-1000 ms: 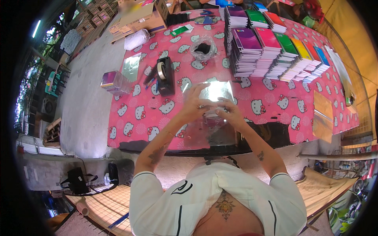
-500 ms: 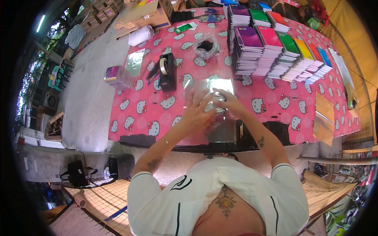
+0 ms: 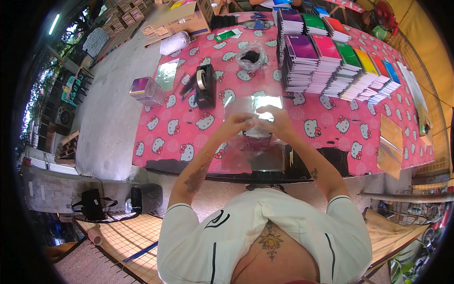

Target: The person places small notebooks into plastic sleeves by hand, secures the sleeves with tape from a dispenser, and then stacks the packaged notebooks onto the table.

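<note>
Both my hands meet over a clear plastic sheet (image 3: 231,163) laid out near the table's front edge. My left hand (image 3: 240,123) has its fingers bent and closed on the plastic at the far side of a small pack (image 3: 257,136) in clear film, whose contents are blurred by glare. Beside it my right hand (image 3: 278,123) is closed too, fingertips pinching the plastic almost against the left ones. A black tape dispenser (image 3: 205,92) with a roll of tape stands beyond my left hand. Farther left sits a clear-wrapped stack of small purple-topped notebooks (image 3: 144,92).
Tall stacks of spiral notebooks (image 3: 326,54) in several colours fill the far right. A crumpled plastic bag (image 3: 251,56), a white bundle (image 3: 175,43) and a cardboard box (image 3: 182,21) lie farther back. A brown board (image 3: 390,144) rests at right on the pink tablecloth (image 3: 203,124).
My left hand was spread flat over the pack; its fingers have now curled in and drawn toward the right hand. The right hand stays close to its place with fingers more closed.
</note>
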{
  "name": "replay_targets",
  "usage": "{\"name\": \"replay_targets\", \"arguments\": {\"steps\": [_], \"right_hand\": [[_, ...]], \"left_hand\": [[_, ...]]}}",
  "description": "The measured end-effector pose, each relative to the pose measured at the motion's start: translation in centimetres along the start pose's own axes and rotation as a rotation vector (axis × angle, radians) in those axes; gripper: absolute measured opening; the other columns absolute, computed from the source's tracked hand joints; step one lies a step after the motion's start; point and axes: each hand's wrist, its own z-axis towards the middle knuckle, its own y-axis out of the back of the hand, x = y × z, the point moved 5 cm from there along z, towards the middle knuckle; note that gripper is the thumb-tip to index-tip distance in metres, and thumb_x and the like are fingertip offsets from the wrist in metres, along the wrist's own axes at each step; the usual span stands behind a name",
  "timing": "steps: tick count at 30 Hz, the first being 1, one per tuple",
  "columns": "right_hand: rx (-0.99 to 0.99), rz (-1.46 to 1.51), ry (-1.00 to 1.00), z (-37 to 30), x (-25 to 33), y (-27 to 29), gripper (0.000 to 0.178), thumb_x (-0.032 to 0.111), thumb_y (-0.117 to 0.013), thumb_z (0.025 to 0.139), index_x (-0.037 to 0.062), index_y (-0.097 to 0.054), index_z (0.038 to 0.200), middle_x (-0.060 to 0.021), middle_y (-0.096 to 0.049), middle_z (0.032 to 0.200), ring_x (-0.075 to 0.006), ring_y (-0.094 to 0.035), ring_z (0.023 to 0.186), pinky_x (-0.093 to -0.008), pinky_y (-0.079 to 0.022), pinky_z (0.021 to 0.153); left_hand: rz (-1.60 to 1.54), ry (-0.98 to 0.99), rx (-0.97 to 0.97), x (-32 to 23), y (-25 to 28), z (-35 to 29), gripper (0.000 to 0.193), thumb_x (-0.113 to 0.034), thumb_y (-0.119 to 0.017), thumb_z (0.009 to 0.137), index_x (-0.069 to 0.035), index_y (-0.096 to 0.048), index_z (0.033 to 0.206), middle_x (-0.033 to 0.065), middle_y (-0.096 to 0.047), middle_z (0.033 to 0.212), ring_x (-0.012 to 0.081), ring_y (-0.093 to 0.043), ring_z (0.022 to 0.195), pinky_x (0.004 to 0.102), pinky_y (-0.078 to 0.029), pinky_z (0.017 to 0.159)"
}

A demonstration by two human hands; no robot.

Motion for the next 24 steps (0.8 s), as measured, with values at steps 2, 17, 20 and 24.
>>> {"name": "replay_targets", "arguments": {"steps": [2, 17, 20, 24], "right_hand": [[0.059, 0.139, -0.055, -0.1, 2.3, 0.9, 0.065, 0.027, -0.081, 0.078, 0.0072, -0.052, 0.133, -0.0147, -0.061, 0.126, -0.0290, -0.057, 0.118, -0.0384, -0.043, 0.101], [-0.167, -0.365, 0.285, -4.8, 4.2, -1.1, 0.026, 0.011, -0.072, 0.081, 0.0063, -0.069, 0.106, -0.0073, -0.065, 0.099, -0.0276, -0.059, 0.096, -0.0419, -0.045, 0.087], [-0.062, -0.273, 0.102, -3.7, 4.1, -0.6, 0.038, 0.012, -0.073, 0.080, 0.0094, -0.062, 0.117, -0.0086, -0.063, 0.098, -0.0279, -0.059, 0.099, -0.0427, -0.043, 0.086], [-0.098, -0.137, -0.001, -2.2, 2.5, 0.2, 0.054, 0.011, -0.072, 0.081, 0.0090, -0.050, 0.130, -0.0118, -0.059, 0.111, -0.0257, -0.059, 0.098, -0.0422, -0.045, 0.090]], "left_hand": [[0.101, -0.062, -0.003, -0.8, -0.1, -0.5, 0.046, -0.028, -0.065, 0.095, 0.001, -0.060, 0.130, 0.0082, -0.065, 0.123, 0.0160, -0.060, 0.111, 0.0331, -0.048, 0.095], [0.832, -0.497, -0.193, -5.5, -2.9, -4.4, 0.030, -0.018, -0.071, 0.084, -0.009, -0.068, 0.113, 0.0136, -0.064, 0.102, 0.0284, -0.058, 0.090, 0.0410, -0.049, 0.076], [0.779, -0.233, -0.177, -4.6, -2.2, -2.9, 0.031, -0.018, -0.073, 0.082, -0.009, -0.066, 0.111, 0.0146, -0.064, 0.100, 0.0301, -0.059, 0.084, 0.0393, -0.050, 0.074], [1.051, -0.257, -0.317, -5.4, -3.8, -2.1, 0.045, -0.020, -0.076, 0.080, -0.007, -0.058, 0.119, 0.0144, -0.064, 0.104, 0.0277, -0.061, 0.080, 0.0375, -0.050, 0.073]]}}
